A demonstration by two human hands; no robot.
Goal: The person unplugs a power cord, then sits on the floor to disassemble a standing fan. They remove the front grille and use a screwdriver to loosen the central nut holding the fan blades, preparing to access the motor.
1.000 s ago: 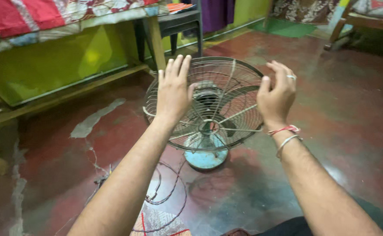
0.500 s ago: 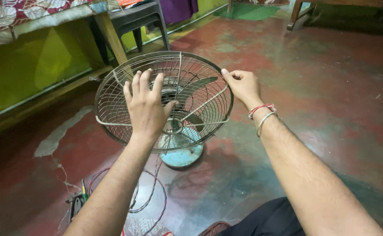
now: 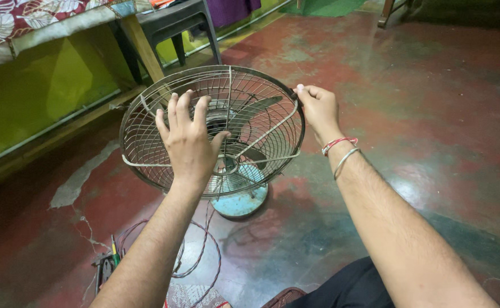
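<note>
**Both hands on the wire guard of a table fan**

Your left hand lies flat against the front of the round wire guard, fingers spread and pressing on the mesh near its hub, closed on nothing. Your right hand pinches the guard's rim at the right edge, thumb and fingertips together on the outer wire; two bangles ring that wrist. The fan stands tilted toward you on its pale blue base, on the worn red floor, with the blades visible behind the mesh. A loop of reddish cord trails from the base toward your knees, and what look like small hand tools lie beside it, though they are too dim to name. A grey plastic stool and a bed frame sit just beyond the fan.

The risks, as they appear: the fan leans on a small base, so an uneven push from the flat left palm could tip or slide it. The thin rim wire could slip from your right pinch. Fingers poking through the mesh would sit near the blades, and whether the cord is plugged in cannot be seen.
</note>
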